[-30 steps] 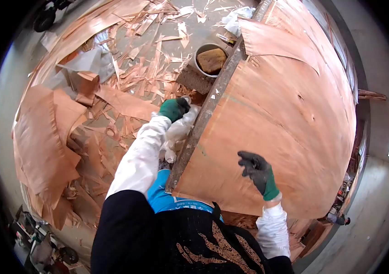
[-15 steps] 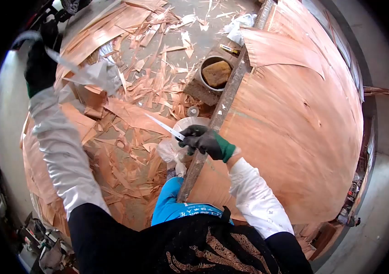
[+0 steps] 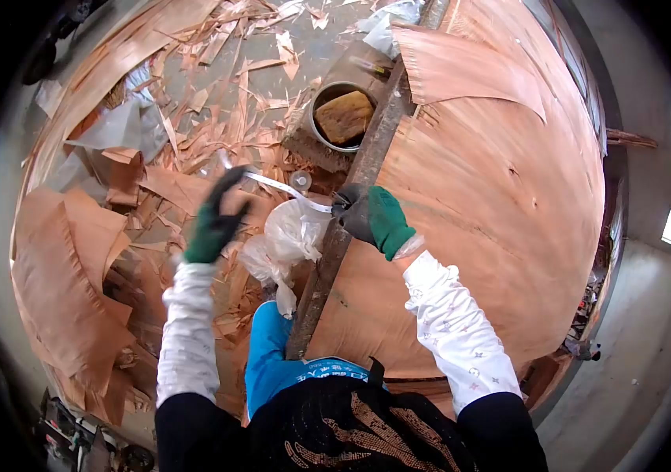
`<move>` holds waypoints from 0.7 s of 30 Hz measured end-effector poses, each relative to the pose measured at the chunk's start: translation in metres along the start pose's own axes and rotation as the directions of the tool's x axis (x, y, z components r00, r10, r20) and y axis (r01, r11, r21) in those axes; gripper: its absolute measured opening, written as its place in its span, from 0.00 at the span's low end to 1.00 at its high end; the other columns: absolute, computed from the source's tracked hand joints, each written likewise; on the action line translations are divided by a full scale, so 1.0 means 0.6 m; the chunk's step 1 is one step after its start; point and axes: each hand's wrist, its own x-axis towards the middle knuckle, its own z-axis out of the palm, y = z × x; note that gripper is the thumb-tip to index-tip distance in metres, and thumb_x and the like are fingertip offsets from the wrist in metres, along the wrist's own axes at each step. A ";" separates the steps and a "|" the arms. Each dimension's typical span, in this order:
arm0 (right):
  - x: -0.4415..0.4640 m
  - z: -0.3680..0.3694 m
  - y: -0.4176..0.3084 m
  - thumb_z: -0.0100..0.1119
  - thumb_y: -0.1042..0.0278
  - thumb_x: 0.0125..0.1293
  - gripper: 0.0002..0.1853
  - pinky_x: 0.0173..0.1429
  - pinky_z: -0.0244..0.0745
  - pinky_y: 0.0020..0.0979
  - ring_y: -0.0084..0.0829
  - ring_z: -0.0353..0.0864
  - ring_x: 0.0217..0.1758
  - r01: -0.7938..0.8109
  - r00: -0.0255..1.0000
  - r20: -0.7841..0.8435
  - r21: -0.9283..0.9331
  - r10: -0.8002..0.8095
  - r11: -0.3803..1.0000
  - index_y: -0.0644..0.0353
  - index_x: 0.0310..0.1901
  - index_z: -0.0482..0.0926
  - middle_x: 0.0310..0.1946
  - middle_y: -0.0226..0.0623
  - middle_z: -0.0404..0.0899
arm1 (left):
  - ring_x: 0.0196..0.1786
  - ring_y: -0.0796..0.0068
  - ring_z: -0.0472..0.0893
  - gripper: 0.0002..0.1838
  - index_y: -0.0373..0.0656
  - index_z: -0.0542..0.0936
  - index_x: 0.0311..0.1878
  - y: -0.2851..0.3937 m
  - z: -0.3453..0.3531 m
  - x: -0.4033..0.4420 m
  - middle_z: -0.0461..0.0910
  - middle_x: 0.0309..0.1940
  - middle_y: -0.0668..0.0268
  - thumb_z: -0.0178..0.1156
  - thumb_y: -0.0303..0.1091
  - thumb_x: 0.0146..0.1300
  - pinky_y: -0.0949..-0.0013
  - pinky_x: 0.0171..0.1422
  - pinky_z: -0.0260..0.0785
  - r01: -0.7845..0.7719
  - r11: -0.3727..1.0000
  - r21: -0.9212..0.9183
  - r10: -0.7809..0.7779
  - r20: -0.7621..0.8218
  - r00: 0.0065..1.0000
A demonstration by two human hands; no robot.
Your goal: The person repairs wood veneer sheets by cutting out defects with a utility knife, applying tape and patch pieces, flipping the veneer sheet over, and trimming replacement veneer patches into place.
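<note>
My right hand (image 3: 368, 216), in a black and green glove, is closed on one end of a narrow white tape strip (image 3: 284, 187) beside the long dark rail (image 3: 351, 197). The strip runs left in a curve towards my left hand (image 3: 221, 216), gloved alike and smeared by motion. Its fingertips meet the strip near the far end; whether they grip it I cannot tell. Below the strip a translucent plastic bag (image 3: 294, 228) hangs against the rail. Thin wood veneer sheet (image 3: 493, 228) spreads out to the right of the rail.
A metal pot (image 3: 321, 135) holding a yellow-brown sponge-like block (image 3: 345, 116) stands on a board left of the rail. Veneer scraps (image 3: 209, 118) litter the floor. Stacked veneer pieces (image 3: 68, 291) lie at the left. A smaller veneer sheet (image 3: 469, 71) overlaps the big one.
My left hand has come down from the far upper left towards my right hand. My right hand has shifted slightly up and still holds the strip. The view has turned somewhat.
</note>
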 end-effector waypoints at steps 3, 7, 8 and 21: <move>0.024 -0.017 -0.015 0.57 0.64 0.61 0.07 0.34 0.73 0.40 0.49 0.78 0.29 0.179 0.983 -0.034 -0.042 -0.180 0.983 0.56 0.37 0.81 0.27 0.49 0.79 | 0.57 0.67 0.76 0.22 0.37 0.75 0.57 0.114 0.089 0.099 0.79 0.52 0.57 0.64 0.28 0.59 0.65 0.62 0.67 -0.317 0.947 0.050 0.278 0.362 0.890; 0.075 -0.067 0.013 0.60 0.64 0.60 0.13 0.40 0.75 0.35 0.42 0.81 0.34 -0.081 0.997 0.004 0.199 0.082 0.977 0.55 0.45 0.82 0.35 0.46 0.82 | 0.35 0.76 0.81 0.10 0.35 0.80 0.40 0.055 0.110 0.160 0.82 0.30 0.65 0.63 0.26 0.55 0.72 0.41 0.73 0.334 0.923 -0.190 -0.176 0.564 0.807; 0.090 -0.079 0.026 0.62 0.63 0.58 0.16 0.45 0.75 0.36 0.43 0.82 0.40 -0.047 0.997 -0.048 0.330 0.066 0.943 0.56 0.47 0.81 0.39 0.47 0.82 | 0.34 0.76 0.81 0.10 0.35 0.80 0.40 0.058 0.105 0.172 0.82 0.30 0.65 0.63 0.26 0.54 0.72 0.41 0.73 0.345 0.917 -0.201 -0.177 0.571 0.802; 0.265 -0.065 0.048 0.60 0.57 0.55 0.15 0.44 0.75 0.43 0.54 0.79 0.41 -0.084 0.995 -0.056 -0.123 0.078 0.989 0.59 0.38 0.83 0.35 0.52 0.80 | 0.37 0.69 0.83 0.14 0.37 0.80 0.46 -0.020 0.134 0.278 0.83 0.35 0.63 0.62 0.31 0.57 0.71 0.42 0.75 0.435 0.798 -0.418 -0.279 0.384 0.880</move>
